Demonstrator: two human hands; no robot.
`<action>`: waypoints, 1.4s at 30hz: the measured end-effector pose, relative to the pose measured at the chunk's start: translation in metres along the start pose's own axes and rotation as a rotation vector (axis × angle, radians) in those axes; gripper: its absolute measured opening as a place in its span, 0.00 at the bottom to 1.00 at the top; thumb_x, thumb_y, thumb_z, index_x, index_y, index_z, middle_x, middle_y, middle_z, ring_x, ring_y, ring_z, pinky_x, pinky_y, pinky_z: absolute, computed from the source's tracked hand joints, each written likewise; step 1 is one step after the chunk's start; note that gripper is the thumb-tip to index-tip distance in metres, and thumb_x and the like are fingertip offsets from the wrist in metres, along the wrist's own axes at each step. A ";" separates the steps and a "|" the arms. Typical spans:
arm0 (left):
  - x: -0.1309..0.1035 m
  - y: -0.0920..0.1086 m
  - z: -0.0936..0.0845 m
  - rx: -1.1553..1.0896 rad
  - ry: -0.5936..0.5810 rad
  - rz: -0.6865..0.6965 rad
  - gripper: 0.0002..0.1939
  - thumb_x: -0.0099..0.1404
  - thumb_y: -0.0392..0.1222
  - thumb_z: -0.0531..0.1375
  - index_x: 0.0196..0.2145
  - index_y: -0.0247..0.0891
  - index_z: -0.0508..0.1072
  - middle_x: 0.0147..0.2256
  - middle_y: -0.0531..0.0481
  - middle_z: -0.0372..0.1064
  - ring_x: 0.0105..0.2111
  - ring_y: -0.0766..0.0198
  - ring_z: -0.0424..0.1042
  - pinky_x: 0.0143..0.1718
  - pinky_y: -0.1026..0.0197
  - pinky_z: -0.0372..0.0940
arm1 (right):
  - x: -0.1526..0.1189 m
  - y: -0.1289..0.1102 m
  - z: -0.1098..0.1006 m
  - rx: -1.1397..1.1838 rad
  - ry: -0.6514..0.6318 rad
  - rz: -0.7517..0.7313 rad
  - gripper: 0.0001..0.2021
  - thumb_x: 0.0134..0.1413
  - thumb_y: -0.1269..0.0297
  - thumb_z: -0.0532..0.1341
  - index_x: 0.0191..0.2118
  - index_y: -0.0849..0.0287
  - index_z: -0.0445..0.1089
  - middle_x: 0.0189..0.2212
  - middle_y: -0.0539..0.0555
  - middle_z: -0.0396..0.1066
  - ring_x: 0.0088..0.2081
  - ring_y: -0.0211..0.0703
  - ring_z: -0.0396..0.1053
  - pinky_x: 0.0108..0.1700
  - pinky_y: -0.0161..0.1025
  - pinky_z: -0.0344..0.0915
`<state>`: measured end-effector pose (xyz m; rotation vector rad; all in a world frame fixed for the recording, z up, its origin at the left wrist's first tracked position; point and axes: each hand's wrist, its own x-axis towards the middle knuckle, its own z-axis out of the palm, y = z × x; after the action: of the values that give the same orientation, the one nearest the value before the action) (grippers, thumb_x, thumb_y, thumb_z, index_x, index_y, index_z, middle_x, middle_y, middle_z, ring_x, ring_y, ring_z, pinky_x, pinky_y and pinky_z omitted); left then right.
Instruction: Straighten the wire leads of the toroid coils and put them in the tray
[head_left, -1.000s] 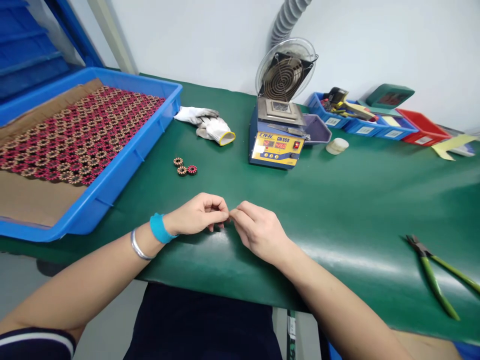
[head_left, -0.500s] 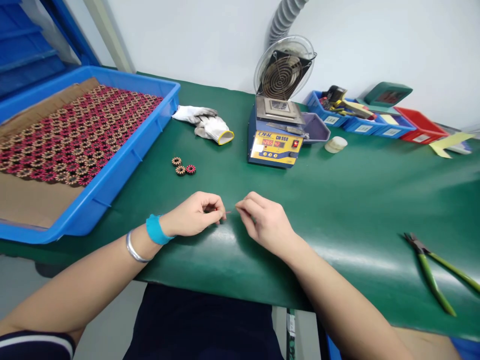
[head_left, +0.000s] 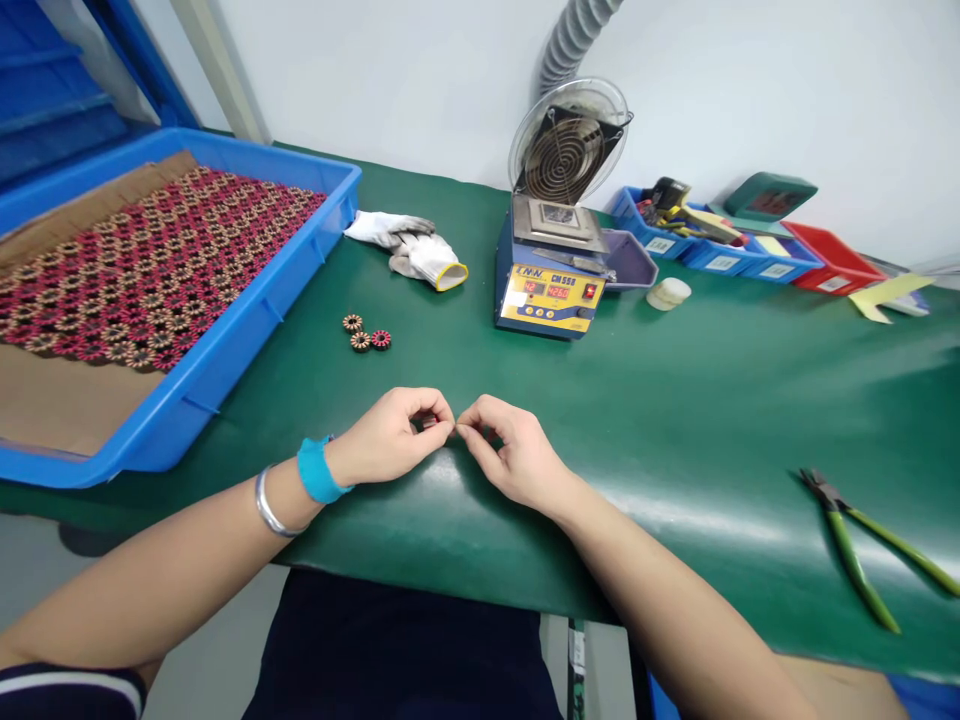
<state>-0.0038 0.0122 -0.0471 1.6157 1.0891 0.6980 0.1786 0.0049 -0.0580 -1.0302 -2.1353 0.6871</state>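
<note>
From where I stand, both hands meet over the green worktop (head_left: 675, 420), close to its front edge. The left hand (head_left: 397, 432) curls its fingers around a small reddish piece (head_left: 430, 420), mostly hidden in the grip, with thumb and forefinger pinched at the tip. The right hand (head_left: 519, 455) has thumb and forefinger pressed together right beside them; whether anything fine lies between, I cannot tell. Beyond the left hand sit three small wound rings (head_left: 361, 334), two tan and one red, clustered near a blue tray (head_left: 225, 375) full of similar rings. Pliers (head_left: 831, 498) with green handles lie well apart, past the right forearm.
</note>
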 end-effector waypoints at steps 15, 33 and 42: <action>0.006 -0.001 0.000 -0.256 0.155 -0.124 0.09 0.57 0.43 0.60 0.26 0.33 0.69 0.25 0.51 0.68 0.24 0.70 0.66 0.19 0.71 0.62 | -0.003 0.002 0.019 0.040 0.239 -0.082 0.11 0.61 0.72 0.56 0.46 0.60 0.73 0.42 0.59 0.76 0.43 0.43 0.75 0.47 0.41 0.73; 0.005 0.001 0.000 -0.257 0.145 -0.123 0.09 0.56 0.43 0.60 0.25 0.33 0.68 0.24 0.51 0.68 0.19 0.73 0.62 0.17 0.71 0.59 | -0.004 0.002 0.020 0.056 0.219 -0.079 0.13 0.61 0.71 0.55 0.49 0.59 0.71 0.44 0.59 0.75 0.45 0.44 0.74 0.48 0.42 0.72; 0.005 0.003 -0.001 -0.241 0.162 -0.116 0.09 0.54 0.43 0.60 0.25 0.34 0.68 0.23 0.51 0.68 0.19 0.72 0.61 0.17 0.70 0.57 | -0.004 0.001 0.018 0.076 0.236 -0.062 0.10 0.60 0.70 0.57 0.45 0.59 0.73 0.40 0.58 0.77 0.41 0.43 0.75 0.45 0.42 0.73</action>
<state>-0.0014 0.0172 -0.0448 1.2985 1.1575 0.8594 0.1676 -0.0006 -0.0718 -0.9502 -1.9147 0.5813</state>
